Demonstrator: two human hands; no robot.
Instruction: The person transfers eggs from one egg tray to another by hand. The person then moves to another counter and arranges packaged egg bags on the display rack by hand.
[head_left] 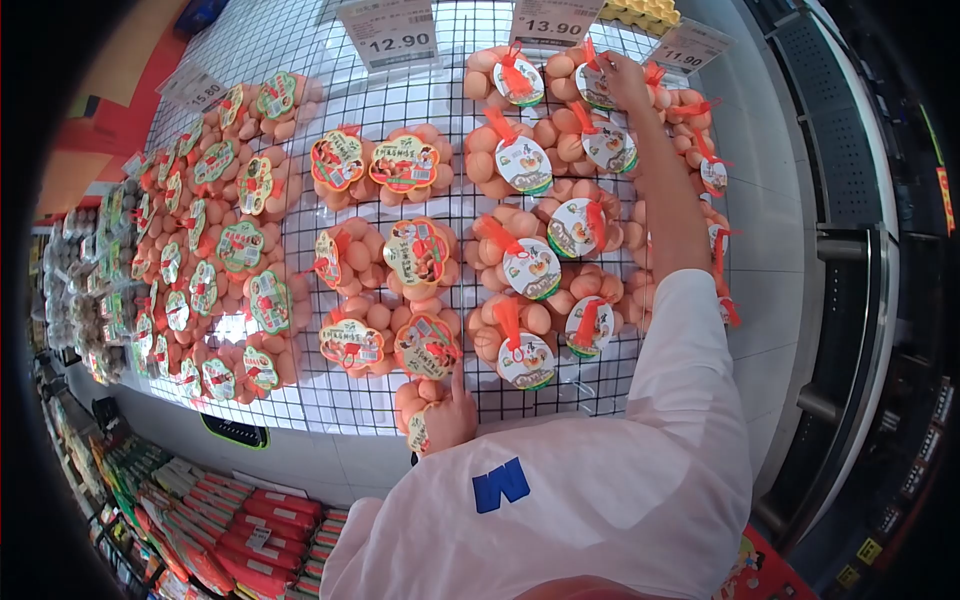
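My right hand [624, 82] reaches to the far end of the grid-covered table. Its fingers are closed at the red mesh top of a bag of eggs [564, 76] with a white round label. Near the front edge, my left hand [452, 418] is against another bag of eggs [410, 398] with a cream label, partly hidden by the hand. The index finger points forward and the other fingers curl at the bag. Just beyond that fingertip lies a bag of eggs with a green-and-red flower-shaped label [427, 347].
Several more egg bags [240, 245] crowd the table's left side. Price signs [390, 35] stand along the far edge, near yellow egg trays [640, 14]. Red packages [250, 540] are stacked at lower left. A dark shelf unit [840, 160] stands across the tiled floor at right.
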